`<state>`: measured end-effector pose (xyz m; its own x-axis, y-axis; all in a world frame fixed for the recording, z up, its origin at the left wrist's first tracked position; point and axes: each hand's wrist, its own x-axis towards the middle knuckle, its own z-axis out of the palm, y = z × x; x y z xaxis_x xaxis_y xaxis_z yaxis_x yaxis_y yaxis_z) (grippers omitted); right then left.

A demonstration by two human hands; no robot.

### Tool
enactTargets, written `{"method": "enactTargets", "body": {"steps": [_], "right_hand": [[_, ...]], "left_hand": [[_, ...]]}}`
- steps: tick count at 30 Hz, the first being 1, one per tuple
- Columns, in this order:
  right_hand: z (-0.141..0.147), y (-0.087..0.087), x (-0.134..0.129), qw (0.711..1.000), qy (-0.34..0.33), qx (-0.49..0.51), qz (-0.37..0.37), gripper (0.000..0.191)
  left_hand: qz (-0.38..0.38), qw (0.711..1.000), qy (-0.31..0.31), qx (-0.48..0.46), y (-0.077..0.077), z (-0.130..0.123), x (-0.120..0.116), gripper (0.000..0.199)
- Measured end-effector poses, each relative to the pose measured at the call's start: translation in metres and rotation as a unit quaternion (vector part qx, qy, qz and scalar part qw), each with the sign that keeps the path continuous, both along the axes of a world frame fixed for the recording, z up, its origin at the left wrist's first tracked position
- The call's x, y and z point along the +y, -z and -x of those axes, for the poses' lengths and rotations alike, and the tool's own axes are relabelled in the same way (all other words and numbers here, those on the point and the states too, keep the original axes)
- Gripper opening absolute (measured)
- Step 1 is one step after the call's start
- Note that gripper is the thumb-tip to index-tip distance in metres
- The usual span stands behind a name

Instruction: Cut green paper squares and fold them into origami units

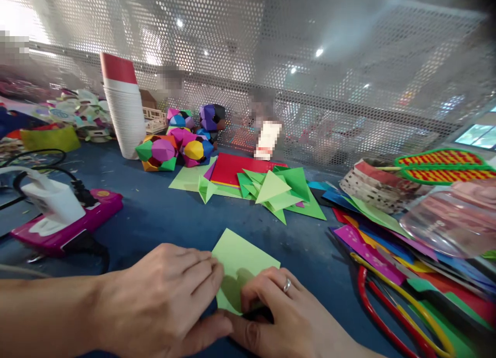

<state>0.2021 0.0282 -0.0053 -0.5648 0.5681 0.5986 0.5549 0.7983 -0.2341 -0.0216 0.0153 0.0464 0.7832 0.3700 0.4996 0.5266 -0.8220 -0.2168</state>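
Note:
A light green sheet of paper (245, 254) lies on the blue table in front of me, its near part hidden by my hands. My left hand (166, 296) comes in from the left, its fingers closed together along the paper's left edge, thumb low near the bottom corner. At the paper's lower right is my right hand (290, 316), with a ring on one finger. Its fingers curl onto the sheet, and the thumb reaches toward the left thumb. Beyond the sheet lies a pile of folded green paper pieces (277, 190).
Red paper (236, 168) lies behind the folded pieces, near colourful paper balls (160, 150) and stacked paper cups (126, 112). On the left sits a purple power strip (96, 208) with a white plug (54, 203). Scissors (387, 306), coloured sheets (372, 252) and a clear box (445, 221) occupy the right.

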Motion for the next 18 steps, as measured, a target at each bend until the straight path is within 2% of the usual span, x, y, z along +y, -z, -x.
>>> {"method": "enactTargets", "body": {"steps": [4,6,8,9,11,13,18], "right_hand": [[-0.002,0.003,0.002,1.000,-0.004,-0.031,-0.001,0.047],[-0.006,-0.006,0.001,0.998,-0.021,-0.054,0.015,0.040],[-0.014,-0.021,-0.001,0.994,-0.068,-0.081,0.034,0.019],[-0.019,-0.029,-0.001,0.991,-0.105,-0.084,0.010,0.019],[-0.028,-0.042,0.001,0.991,-0.084,-0.089,0.053,0.045],[-0.037,-0.049,0.008,0.992,-0.051,-0.075,0.084,0.058],[-0.047,-0.049,0.030,0.978,-0.044,-0.105,0.176,0.059]], "left_hand": [[-0.026,0.999,-0.028,0.001,0.003,-0.002,0.002,0.050],[-0.026,0.999,-0.040,0.006,0.004,-0.003,0.000,0.050],[-0.019,0.999,-0.043,0.006,0.004,-0.003,-0.001,0.050],[-0.012,0.999,-0.041,0.005,0.003,-0.003,-0.001,0.050],[-0.006,0.999,-0.033,-0.006,0.002,-0.002,0.000,0.053],[-0.007,0.999,-0.028,-0.015,0.001,-0.001,0.001,0.054],[-0.013,0.999,-0.035,-0.014,0.001,0.001,0.002,0.051]]}}
